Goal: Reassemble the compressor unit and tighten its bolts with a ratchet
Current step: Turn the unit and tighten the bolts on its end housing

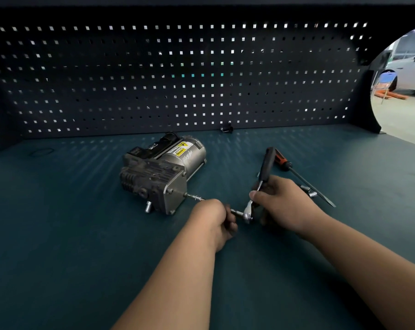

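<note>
Both hands are clamped on the tool: right hand (281,203) wrapped round the ratchet (265,167) handle, left hand (214,214) curled on the extension bar (194,198) running to a bolt on the compressor (161,172), which lies on the teal bench (82,234). Tightening's the step, and next comes a steady swing with the bar kept square. Socket seating is hard to judge. Screwdriver (299,177) lies beside, pegboard (154,79) behind, car (411,65) far right.

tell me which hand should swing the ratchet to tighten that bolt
Right. The right hand grips the ratchet by its handle; the left hand holds the extension bar leading to the compressor.
</note>
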Motion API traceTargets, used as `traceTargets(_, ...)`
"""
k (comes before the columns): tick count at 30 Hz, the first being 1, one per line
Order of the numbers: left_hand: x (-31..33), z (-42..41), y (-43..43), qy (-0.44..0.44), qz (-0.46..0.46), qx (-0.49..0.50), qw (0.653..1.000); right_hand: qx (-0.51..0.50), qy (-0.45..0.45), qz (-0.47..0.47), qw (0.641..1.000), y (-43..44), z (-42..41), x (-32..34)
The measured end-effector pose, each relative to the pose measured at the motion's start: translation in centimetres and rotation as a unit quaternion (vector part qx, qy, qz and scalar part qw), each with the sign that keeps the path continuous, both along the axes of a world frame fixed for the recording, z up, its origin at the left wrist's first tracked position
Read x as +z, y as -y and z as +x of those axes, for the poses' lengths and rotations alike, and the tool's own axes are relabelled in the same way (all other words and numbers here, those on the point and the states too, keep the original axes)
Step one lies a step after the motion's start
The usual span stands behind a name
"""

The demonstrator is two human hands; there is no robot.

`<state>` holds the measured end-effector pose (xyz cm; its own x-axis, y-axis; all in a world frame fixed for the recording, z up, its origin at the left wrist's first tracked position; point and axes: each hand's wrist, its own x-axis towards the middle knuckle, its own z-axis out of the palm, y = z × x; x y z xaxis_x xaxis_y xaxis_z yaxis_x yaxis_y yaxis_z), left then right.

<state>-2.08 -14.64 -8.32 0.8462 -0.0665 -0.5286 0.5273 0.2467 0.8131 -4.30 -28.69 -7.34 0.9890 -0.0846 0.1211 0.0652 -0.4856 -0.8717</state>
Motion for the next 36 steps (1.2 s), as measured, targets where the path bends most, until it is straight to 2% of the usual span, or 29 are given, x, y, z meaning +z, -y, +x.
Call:
traceTargets(1,0.0,-0.1,0.1,-0.002,-0.001,0.002,1.000,0.021,0.071,-0.096,0.993,0.0,-0.7,0.2)
traceTargets(2,0.0,-0.1,0.0,0.001,-0.002,0.005,1.000,0.057,0.132,-0.224,0.964,0.0,-1.4,0.6)
traceTargets(4,0.0,-0.1,0.0,0.014,0.025,0.012,1.000,0.137,0.204,-0.432,0.868,-0.3,-2.5,1.2)
traceTargets(5,0.0,0.0,-0.1,0.022,0.039,0.015,0.999,0.153,0.210,-0.471,0.843,-0.4,-2.6,1.2)
traceTargets(6,-0.1,-0.1,0.0,0.027,0.045,0.016,0.998,0.147,0.207,-0.463,0.849,-0.4,-2.5,1.2)
traceTargets(7,-0.1,-0.1,0.1,0.020,0.033,0.017,0.999,0.131,0.191,-0.409,0.883,-0.5,-2.3,1.2)
traceTargets(9,0.0,-0.2,0.3,0.007,0.007,0.035,0.999,0.078,0.124,-0.212,0.966,-0.2,-1.2,1.2)
traceTargets(10,-0.1,-0.2,0.4,0.009,0.001,0.037,0.999,0.061,0.067,-0.109,0.990,0.2,-0.6,1.2)
traceTargets(11,0.0,-0.3,0.5,0.011,0.001,0.034,0.999,0.056,0.017,-0.033,0.998,0.5,-0.1,1.2)
traceTargets(13,0.1,-0.3,0.6,0.018,0.007,0.030,0.999,0.062,-0.035,0.029,0.997,0.7,0.3,1.0)
traceTargets(15,0.2,-0.3,0.7,0.019,0.017,0.039,0.999,0.055,-0.024,0.028,0.998,0.2,0.3,0.6)
traceTargets(19,0.2,-0.5,0.4,0.021,0.008,0.047,0.999,0.016,0.077,-0.153,0.985,-0.7,-0.8,0.3)
traceTargets(24,0.2,-1.2,0.1,0.042,-0.022,0.053,0.997,0.061,0.101,-0.266,0.957,-1.5,-2.0,0.5)
traceTargets(27,0.0,-2.3,-0.3,0.064,-0.039,0.027,0.997,0.057,0.077,-0.229,0.969,-1.3,-1.7,0.2)
traceTargets(29,0.2,-2.9,-1.5,0.086,0.010,-0.034,0.996,0.048,0.041,-0.157,0.986,-1.0,-1.3,0.1)
traceTargets(30,0.5,-3.1,-2.3,0.102,0.064,-0.068,0.990,0.045,0.023,-0.125,0.991,-0.9,-1.2,-0.1)
traceTargets(31,0.8,-3.1,-3.4,0.133,0.141,-0.094,0.976,0.044,0.006,-0.095,0.994,-0.8,-1.0,-0.2)
traceTargets(32,1.1,-2.8,-4.7,0.186,0.238,-0.101,0.948,0.044,-0.006,-0.071,0.996,-0.7,-0.9,-0.3)
traceTargets(33,1.3,-2.5,-6.1,0.261,0.345,-0.081,0.898,0.044,-0.015,-0.055,0.997,-0.6,-0.8,-0.4)
traceTargets(34,1.5,-2.2,-7.6,0.350,0.440,-0.030,0.827,0.041,-0.020,-0.049,0.998,-0.6,-0.7,-0.5)
traceTargets(36,2.2,-1.9,-10.3,0.500,0.532,0.085,0.678,0.025,-0.030,-0.048,0.998,-0.6,-0.4,-0.4)
